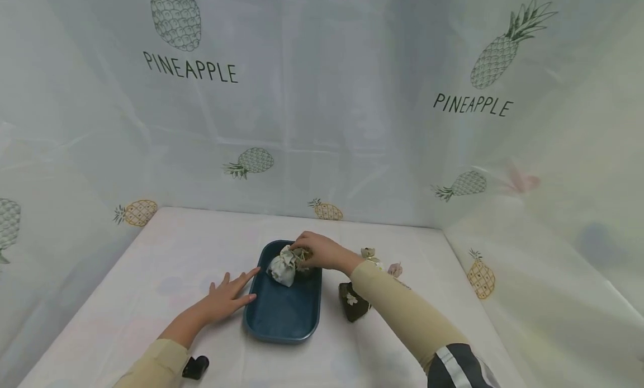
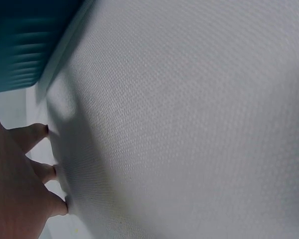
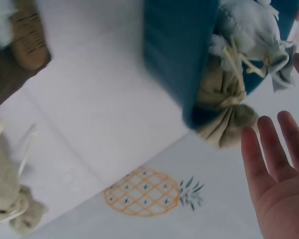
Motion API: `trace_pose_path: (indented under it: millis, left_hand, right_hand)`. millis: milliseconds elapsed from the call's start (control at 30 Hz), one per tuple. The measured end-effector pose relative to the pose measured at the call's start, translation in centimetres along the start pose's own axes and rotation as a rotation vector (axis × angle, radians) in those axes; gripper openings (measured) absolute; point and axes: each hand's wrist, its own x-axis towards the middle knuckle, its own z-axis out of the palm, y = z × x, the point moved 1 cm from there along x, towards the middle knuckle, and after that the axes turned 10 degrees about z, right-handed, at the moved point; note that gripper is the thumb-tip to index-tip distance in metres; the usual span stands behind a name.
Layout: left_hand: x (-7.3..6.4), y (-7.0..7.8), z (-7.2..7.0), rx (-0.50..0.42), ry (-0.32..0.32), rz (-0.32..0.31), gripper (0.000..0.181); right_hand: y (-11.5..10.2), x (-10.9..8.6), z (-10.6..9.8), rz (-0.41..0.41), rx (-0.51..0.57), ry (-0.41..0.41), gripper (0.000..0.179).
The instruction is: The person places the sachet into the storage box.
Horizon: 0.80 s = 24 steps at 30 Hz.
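A blue rectangular tray [image 1: 284, 318] stands on the white-covered table. Inside its far end lie a pale grey cloth pouch [image 1: 283, 268] and a khaki drawstring pouch [image 3: 219, 92], side by side, the khaki one's gathered top poking over the rim in the right wrist view. My right hand [image 1: 322, 251] reaches over that end from the right; the right wrist view shows its fingers [image 3: 271, 147] extended beside the pouches, gripping neither. With fingers spread, my left hand [image 1: 225, 299] is at the tray's left side, fingertips right at the rim. Several of its fingers [image 2: 32, 137] point down onto the cloth in the left wrist view.
Right of the tray lies a dark brown pouch [image 1: 352, 303] with a white flower. Beyond my right forearm are a small tan pouch [image 1: 369, 253] and a pinkish one [image 1: 395, 269]. A black heart-shaped object [image 1: 195, 368] lies beside my left sleeve. Pineapple-print sheeting [image 1: 322, 114] encloses the table.
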Motion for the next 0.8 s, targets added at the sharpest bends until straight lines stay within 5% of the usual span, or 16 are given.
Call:
trace_pose_path:
  millis: [800]
  left_hand:
    - [0.2, -0.1, 0.1, 0.013, -0.005, 0.008, 0.071]
  right_hand:
    - [4.5, -9.1, 1.2, 0.141, 0.124, 0.021, 0.047]
